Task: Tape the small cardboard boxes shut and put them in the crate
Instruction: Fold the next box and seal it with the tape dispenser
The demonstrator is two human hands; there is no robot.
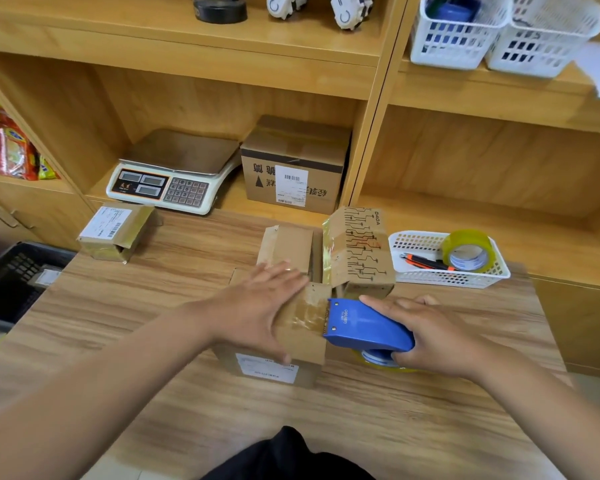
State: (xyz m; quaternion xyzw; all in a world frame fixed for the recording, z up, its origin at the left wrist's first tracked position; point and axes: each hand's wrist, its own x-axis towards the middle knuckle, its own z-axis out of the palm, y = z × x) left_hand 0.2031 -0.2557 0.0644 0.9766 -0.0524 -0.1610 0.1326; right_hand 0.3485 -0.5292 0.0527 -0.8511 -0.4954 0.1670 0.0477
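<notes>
A small cardboard box (pixel 307 341) with a white label on its front sits on the wooden table (pixel 153 323). My left hand (pixel 257 306) presses flat on its top. My right hand (pixel 437 334) grips a blue tape dispenser (pixel 364 325), whose toothed edge meets a strip of clear tape at the box's right top edge. Behind stand a plain brown box (pixel 288 245) and a box printed with circuit lines (pixel 361 251). Another small box (pixel 115 230) with a white label lies at the table's far left. A black crate (pixel 11 275) sits low at the left.
A white basket (pixel 447 275) holding a tape roll (pixel 468 251) and an orange cutter stands at the right. On the shelf behind are a scale (pixel 174 178) and a bigger labelled carton (pixel 295 164). White baskets (pixel 499 32) stand on the upper shelf.
</notes>
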